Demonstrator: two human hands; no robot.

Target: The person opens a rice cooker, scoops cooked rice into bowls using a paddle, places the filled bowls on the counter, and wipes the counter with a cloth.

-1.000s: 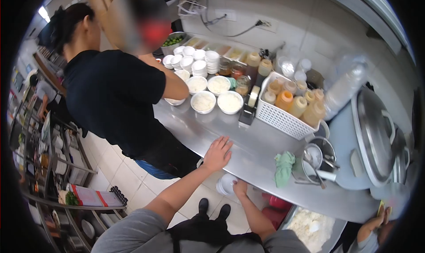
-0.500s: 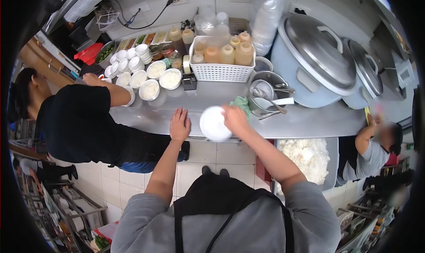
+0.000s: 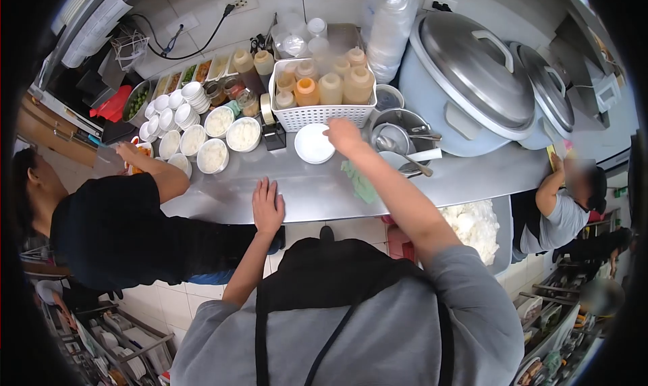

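White bowl (image 3: 314,144) just in front of the basket (image 3: 324,118), rim pinched by fingers of the right hand (image 3: 345,138). Left hand (image 3: 268,208) flat on the counter (image 3: 226,196), fingers slightly spread; rice bowls (image 3: 213,156) left of the basket.

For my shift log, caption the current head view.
Right hand grips a white bowl before the bottle basket; left hand rests on the steel counter.

This is a commercial kitchen, shown by the long stainless-steel surface (image 3: 405,191) with white bowls of rice (image 3: 213,156), a white perforated plastic basket (image 3: 326,115) of squeeze bottles, a large pale-blue rice container with a domed metal lid (image 3: 476,69), metal racks of dishes (image 3: 128,342), and several people at work, some in black aprons.
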